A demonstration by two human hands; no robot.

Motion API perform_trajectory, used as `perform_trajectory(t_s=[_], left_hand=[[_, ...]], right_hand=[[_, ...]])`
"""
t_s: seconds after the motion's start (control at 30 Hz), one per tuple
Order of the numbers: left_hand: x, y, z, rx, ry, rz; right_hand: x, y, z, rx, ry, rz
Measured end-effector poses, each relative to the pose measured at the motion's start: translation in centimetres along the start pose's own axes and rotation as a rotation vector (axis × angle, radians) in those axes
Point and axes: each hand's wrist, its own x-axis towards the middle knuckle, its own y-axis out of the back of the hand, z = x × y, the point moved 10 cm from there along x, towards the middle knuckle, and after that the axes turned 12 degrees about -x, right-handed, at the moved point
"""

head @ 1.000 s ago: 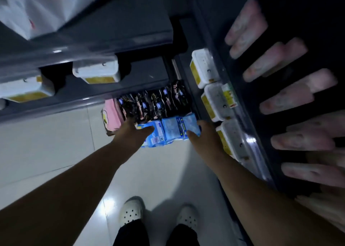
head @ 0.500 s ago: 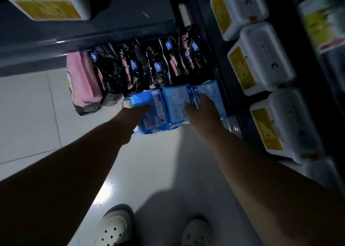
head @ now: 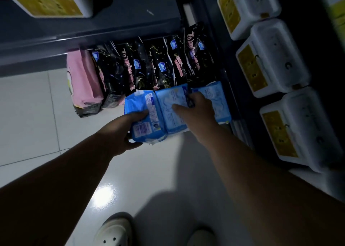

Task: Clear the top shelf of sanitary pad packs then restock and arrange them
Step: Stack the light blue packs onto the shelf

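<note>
Three blue sanitary pad packs lie side by side on the floor in front of a row of black packs (head: 158, 66). My left hand (head: 119, 133) grips the leftmost blue pack (head: 143, 115), thumb on top and fingers under its near edge. My right hand (head: 197, 109) holds the seam between the middle blue pack (head: 170, 103) and the right blue pack (head: 214, 98), fingers curled over their tops. A pink pack (head: 82, 81) stands at the left end of the black row.
A dark shelf edge (head: 93, 38) runs above the packs. White tubs with yellow labels (head: 270, 59) line the shelving on the right; another sits at top left (head: 48, 1). Pale floor tiles (head: 28, 115) spread left, and my white shoes (head: 113, 230) stand below.
The view has dropped closer to the floor packs. My left hand has wrapped further round the leftmost blue pack, and my right hand has settled on the two packs beside it.
</note>
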Motion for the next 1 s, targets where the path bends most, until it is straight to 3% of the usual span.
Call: perform_trajectory(t_s=[0.13,0.33,0.5,1.0], left_hand=[[-5.7,0.2,2.0,0.044,-0.049,0.004],[-18.2,-1.9,8.5,0.084,-0.135,-0.063],[-30.1,-4.5,14.4,0.096,-0.2,-0.124],[-65.8,-13.5,30.5,0.061,-0.523,-0.218]], right_hand=[[-3.6,1.9,-2.1,0.317,-0.024,-0.094],[-10.7,9.3,-8.1,0.445,-0.029,-0.119],[-18.3,15.9,-15.5,0.501,0.017,-0.322],[-38.4,44.2,-35.5,0.691,0.182,-0.155]])
